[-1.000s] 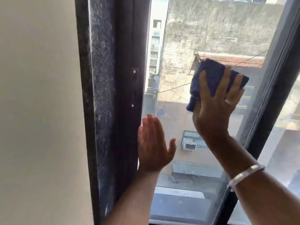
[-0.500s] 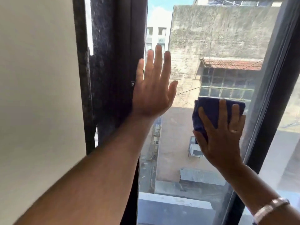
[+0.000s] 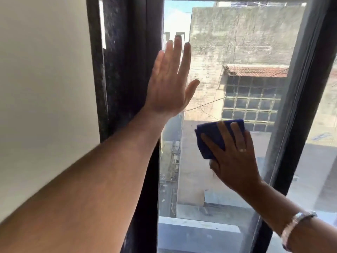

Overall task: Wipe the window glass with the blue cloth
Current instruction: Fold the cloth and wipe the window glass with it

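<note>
The window glass [image 3: 237,42] fills the middle of the view, between two dark frame posts. A folded blue cloth [image 3: 215,136] is pressed flat against the pane at mid height, right of centre. My right hand [image 3: 235,157] lies over the cloth with fingers spread, holding it to the glass; part of the cloth is hidden under the palm. My left hand [image 3: 169,84] is raised higher up, flat and open, its fingers on the glass next to the left frame post, holding nothing.
A dark speckled frame post [image 3: 124,70] runs down the left of the pane, beside a cream wall [image 3: 45,88]. Another dark post [image 3: 300,106] slants along the right, with more glass beyond. Buildings and a tiled roof show outside.
My right hand has slid the cloth down the pane from the upper part to mid height. My left hand rose from low by the frame to a flat hold high on the glass.
</note>
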Tool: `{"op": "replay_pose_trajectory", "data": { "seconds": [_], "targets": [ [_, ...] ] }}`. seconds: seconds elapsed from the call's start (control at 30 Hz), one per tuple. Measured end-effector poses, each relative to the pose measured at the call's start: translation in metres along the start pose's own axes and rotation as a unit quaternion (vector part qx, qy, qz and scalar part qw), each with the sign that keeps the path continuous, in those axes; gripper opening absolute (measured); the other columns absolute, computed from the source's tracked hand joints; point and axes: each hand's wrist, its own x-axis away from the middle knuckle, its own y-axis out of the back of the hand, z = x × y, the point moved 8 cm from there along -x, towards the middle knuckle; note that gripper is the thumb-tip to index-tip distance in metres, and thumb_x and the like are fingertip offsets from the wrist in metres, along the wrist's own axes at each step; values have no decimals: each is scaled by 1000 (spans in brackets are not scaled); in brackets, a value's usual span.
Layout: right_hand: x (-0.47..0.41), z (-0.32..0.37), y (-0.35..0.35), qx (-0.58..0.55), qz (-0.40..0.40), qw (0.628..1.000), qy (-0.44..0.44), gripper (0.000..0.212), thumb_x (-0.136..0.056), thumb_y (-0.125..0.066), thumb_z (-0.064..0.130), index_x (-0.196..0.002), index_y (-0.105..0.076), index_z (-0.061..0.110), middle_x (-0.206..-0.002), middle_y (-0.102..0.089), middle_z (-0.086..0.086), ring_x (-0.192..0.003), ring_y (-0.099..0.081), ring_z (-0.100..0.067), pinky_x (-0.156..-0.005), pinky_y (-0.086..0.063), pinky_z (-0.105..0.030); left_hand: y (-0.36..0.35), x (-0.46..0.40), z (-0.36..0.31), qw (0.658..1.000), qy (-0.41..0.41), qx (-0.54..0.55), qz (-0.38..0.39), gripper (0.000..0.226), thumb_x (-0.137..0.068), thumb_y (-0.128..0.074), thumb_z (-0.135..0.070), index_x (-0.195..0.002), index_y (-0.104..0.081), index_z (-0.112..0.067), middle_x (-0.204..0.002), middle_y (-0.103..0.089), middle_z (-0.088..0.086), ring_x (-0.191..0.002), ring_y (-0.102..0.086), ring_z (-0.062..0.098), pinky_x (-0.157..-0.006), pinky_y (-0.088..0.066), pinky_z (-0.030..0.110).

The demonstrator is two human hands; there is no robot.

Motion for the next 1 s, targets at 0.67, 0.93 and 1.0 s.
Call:
{"op": "replay_pose_trajectory", "data": {
  "seconds": [0.67, 0.93, 1.0],
  "targets": [
    [11, 83, -14, -13, 50, 994, 97, 70, -81, -62, 27, -148, -43, 35, -161, -31, -6, -143, -28, -37, -122, -13, -55, -7, 1, 5, 1000, -24, 0, -3, 73, -107, -26, -56, -161, -22, -7, -168, -21, 21, -156, -19, 37, -127, -10, 47],
    [-46, 18, 2, -35, -25, 984, -171, 70, -83, -51, 37, -151, -37, 33, -160, -25, -20, -146, -16, -48, -119, -6, -62, -7, 3, 3, 1000, -21, -11, -19, 71, -107, -25, -54, -161, -24, -8, -167, -23, 21, -156, -21, 37, -127, -11, 47],
    [-35, 59, -7, -27, 7, 999, -20, 66, -84, -54, 34, -149, -42, 33, -160, -32, -16, -145, -22, -45, -120, -8, -61, -7, 1, 4, 1000, -23, -5, -11, 71, -107, -25, -55, -161, -23, -8, -168, -21, 21, -156, -19, 37, -127, -11, 48]
  ]
}}
